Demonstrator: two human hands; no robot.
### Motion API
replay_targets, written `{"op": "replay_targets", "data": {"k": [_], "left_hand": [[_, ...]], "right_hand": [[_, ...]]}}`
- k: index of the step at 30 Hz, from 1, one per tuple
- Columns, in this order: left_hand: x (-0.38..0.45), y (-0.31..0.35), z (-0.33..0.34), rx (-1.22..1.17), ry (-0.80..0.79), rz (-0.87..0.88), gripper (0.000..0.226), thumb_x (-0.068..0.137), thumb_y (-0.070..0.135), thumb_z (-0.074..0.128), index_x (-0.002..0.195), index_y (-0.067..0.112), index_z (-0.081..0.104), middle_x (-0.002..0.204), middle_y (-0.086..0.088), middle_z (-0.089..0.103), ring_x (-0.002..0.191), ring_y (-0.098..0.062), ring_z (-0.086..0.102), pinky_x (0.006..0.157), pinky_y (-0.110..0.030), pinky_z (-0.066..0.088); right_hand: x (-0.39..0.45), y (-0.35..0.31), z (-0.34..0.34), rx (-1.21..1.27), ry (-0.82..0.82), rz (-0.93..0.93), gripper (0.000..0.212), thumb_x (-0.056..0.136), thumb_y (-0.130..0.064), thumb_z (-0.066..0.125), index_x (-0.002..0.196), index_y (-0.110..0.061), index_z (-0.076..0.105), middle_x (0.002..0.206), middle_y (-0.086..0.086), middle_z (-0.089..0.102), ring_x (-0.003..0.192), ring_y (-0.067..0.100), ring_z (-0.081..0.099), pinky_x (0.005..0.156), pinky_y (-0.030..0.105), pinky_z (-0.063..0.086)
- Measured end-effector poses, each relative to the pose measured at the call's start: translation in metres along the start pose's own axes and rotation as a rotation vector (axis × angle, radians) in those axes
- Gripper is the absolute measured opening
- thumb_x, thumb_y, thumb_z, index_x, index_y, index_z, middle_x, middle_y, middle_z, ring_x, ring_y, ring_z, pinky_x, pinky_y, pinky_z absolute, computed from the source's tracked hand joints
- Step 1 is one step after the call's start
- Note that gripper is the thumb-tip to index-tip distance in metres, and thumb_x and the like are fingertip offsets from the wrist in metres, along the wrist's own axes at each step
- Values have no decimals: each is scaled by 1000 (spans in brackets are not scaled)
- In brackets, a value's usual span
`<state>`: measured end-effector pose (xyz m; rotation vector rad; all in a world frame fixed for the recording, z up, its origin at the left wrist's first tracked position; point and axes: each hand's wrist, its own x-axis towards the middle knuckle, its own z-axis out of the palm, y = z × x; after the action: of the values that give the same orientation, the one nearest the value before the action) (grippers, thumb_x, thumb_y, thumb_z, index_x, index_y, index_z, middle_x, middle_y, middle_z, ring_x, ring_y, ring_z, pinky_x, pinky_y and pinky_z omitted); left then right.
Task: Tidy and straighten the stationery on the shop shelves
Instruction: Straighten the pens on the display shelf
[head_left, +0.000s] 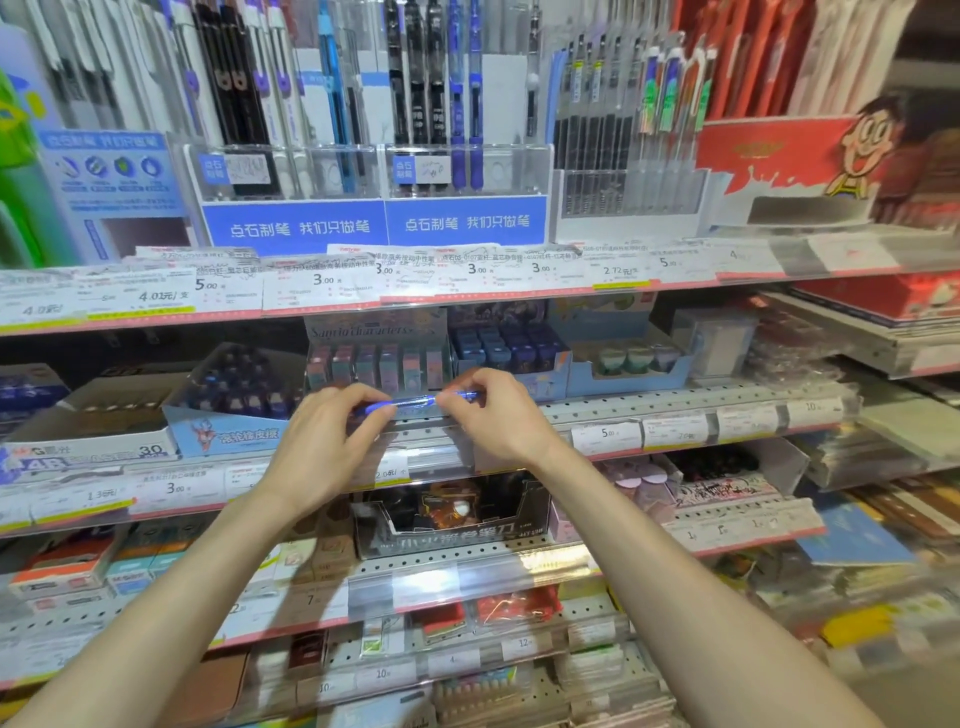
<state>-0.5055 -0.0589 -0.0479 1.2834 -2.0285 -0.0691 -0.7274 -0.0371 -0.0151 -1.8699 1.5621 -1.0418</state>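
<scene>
A: Pen (415, 402) in both your hands, blue, lying level in front of the second shelf, just ahead of the pastel eraser box (376, 358). Your left hand (324, 441) pinches one end between thumb and curled fingers; your right hand (493, 410) pinches the other end the same way.

B: So what would you have me do with it?

A: My guess is it belongs up top, in the clear pen rack (462, 171) where the other blue pens stand upright. Keep the light pinch, turn the pen vertical with one hand, and slide it tip-down into a free slot beside its like. Don't knock the neighbours askew, and keep your wrists clear of the loose price tags (322, 283) along the top shelf edge; some already look crooked.

B: Anything you can't make out?

A: Plenty. I can't tell whether the pen has a cap or a click top, nor which end is the tip; your fingertips cover both ends. The frame is blurred, so the print on the pen can't be read, and I can't be sure it matches the rack's blue pens exactly. The rack's upper part is cut off by the frame, and whether a slot stands empty there is hard to judge.
</scene>
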Motion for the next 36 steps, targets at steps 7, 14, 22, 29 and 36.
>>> {"op": "replay_targets", "data": {"k": [7, 14, 22, 29, 36], "left_hand": [[0, 37, -18, 52, 56, 198, 20, 96, 47, 54, 99, 31, 64, 91, 16, 61, 83, -5, 57, 73, -27, 44], [11, 78, -51, 77, 154, 423, 29, 94, 52, 49, 101, 28, 65, 84, 21, 55, 68, 6, 50, 58, -18, 39], [47, 127, -82, 71, 361, 577, 21, 93, 40, 62, 93, 20, 68, 78, 11, 64, 60, -13, 57, 50, -35, 49], [105, 150, -90, 64, 429, 488, 20, 92, 39, 65, 93, 19, 67, 83, 10, 62, 83, -18, 56, 72, -40, 49], [137, 141, -98, 244, 498, 420, 36, 84, 36, 75, 111, 13, 69, 103, -5, 59, 102, -25, 51, 86, -41, 46]], "right_hand": [[-18, -13, -33, 110, 41, -16, 14, 91, -36, 66, 97, -24, 69, 81, 1, 71, 63, 11, 59, 61, 29, 49], [-46, -43, -74, 316, 154, -116, 13, 90, -20, 70, 103, -19, 70, 94, 27, 71, 85, 29, 74, 85, 41, 59], [-44, -87, -115, 637, 346, -214, 34, 87, -9, 74, 118, -13, 60, 104, 14, 70, 79, 28, 76, 86, 44, 60], [4, -129, -138, 578, 487, -353, 27, 91, -2, 65, 117, -7, 62, 93, 14, 67, 93, 35, 71, 81, 39, 62], [43, -169, -179, 137, 704, -466, 43, 92, -22, 64, 134, -17, 58, 100, -5, 70, 88, 13, 69, 89, 38, 57]]}}
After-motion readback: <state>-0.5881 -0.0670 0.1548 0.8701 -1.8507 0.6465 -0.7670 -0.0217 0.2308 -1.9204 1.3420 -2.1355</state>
